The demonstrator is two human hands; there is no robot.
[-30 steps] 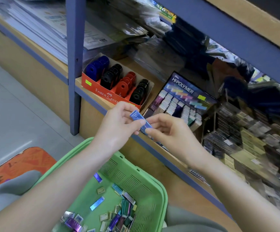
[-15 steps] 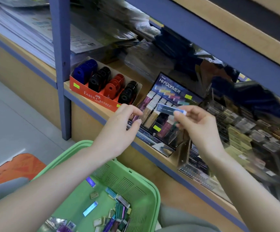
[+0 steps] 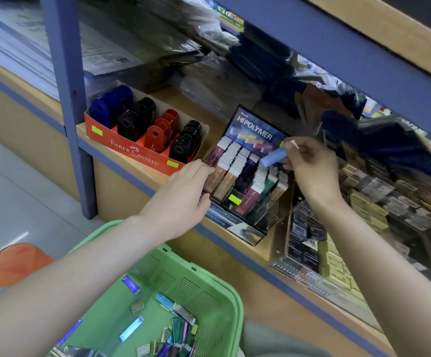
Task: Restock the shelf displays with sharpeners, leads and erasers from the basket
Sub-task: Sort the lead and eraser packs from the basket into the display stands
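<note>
Blue case (image 3: 273, 157) is hanging tilted just above the display's (image 3: 255, 130) right-hand rows, with the right hand (image 3: 312, 171) pinching its upper end. The left hand (image 3: 181, 194) is gripping the display's left edge. Those rows are looking tightly packed, so a skewed entry is likely risking a jam, or the case slipping free toward the basket (image 3: 224, 292).

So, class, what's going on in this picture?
A person is restocking a shop shelf. The right hand pinches a blue lead case over the display stand, seemingly about to slot it in. The left hand grips the stand's edge. A green basket below holds more small packs.
</note>
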